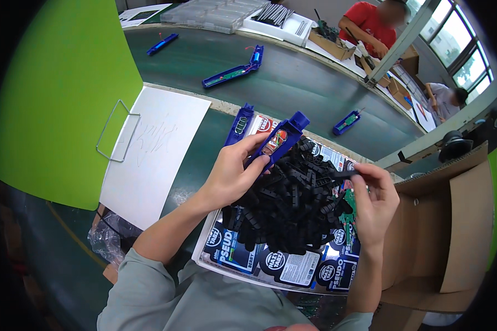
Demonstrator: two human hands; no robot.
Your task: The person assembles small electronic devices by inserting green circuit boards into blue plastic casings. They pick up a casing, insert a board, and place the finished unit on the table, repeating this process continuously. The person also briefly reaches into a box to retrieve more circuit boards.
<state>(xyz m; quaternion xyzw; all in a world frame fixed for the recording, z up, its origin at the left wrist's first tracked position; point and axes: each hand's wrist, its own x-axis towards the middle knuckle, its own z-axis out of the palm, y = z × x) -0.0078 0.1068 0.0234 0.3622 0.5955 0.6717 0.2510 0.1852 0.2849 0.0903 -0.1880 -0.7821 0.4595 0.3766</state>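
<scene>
Left hand [233,172] grips the blue housing [288,141] while the right hand [376,203] pinches a slim black piece [344,174], which a slack fingertip hold could drop among lookalikes in the black pile [292,204] between them.

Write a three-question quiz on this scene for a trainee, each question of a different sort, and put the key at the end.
1. Multiple choice. What does the left hand hold?
A) a sheet of paper
B) an open blue housing
C) a wire stand
2. True or false: an open cardboard box stands to the right of the heap of small parts.
3. Fill in the blank: the small piece pinched by the right hand is ____ in colour.

Key: 1. B; 2. True; 3. black.
</scene>
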